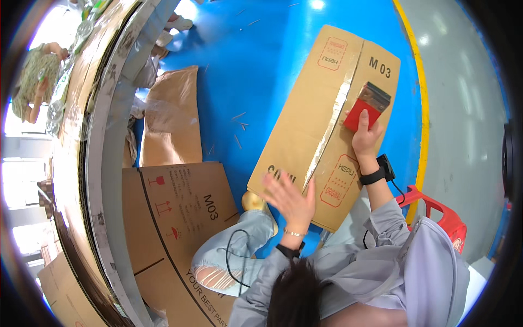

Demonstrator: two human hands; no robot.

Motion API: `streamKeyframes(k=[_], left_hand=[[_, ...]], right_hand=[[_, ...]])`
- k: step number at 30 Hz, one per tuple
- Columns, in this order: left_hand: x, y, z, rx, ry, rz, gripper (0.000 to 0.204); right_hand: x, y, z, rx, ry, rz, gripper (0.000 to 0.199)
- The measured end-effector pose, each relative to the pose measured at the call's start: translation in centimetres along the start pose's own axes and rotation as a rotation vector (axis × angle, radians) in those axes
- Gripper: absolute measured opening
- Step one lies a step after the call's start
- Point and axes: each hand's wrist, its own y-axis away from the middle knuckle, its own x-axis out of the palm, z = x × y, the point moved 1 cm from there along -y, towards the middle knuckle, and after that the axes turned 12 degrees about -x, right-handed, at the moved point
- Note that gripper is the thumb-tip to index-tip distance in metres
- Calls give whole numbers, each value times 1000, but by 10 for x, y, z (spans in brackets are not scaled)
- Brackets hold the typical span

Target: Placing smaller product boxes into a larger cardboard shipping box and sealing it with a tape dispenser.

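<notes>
A long brown cardboard carton (294, 114) lies at a slant in front of me, its top flaps closed. A shiny strip of clear tape (333, 121) runs along the middle seam. My right hand (366, 136) is wrapped round a red tape dispenser (359, 111) with a dark metal end, on or just over the carton's right half. My left hand (291, 201) is at the carton's near end, fingers spread and slightly blurred, holding nothing. Whether its fingers touch the cardboard I cannot tell.
Another printed carton (180, 201) lies to my left, beside my leg. Behind it a brown cardboard sheet (173, 120) rests by the workbench edge (103, 163). Blue floor (239, 65) carries scattered scraps. A red plastic stool (441, 215) stands right. Another person (35, 82) is at far left.
</notes>
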Motion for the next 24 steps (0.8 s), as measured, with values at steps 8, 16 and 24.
streamKeyframes(k=[8,16,24], left_hand=[[28,52,34,-846,1485,203,87],[42,55,32,-969,1969,108,61],[75,36,57,-911,2350,455,66]], right_hand=[[12,-7,22,60,-154,-43,41],[4,-10,25,151,-250,-140,46],[6,-10,24,123,-183,-112,45]])
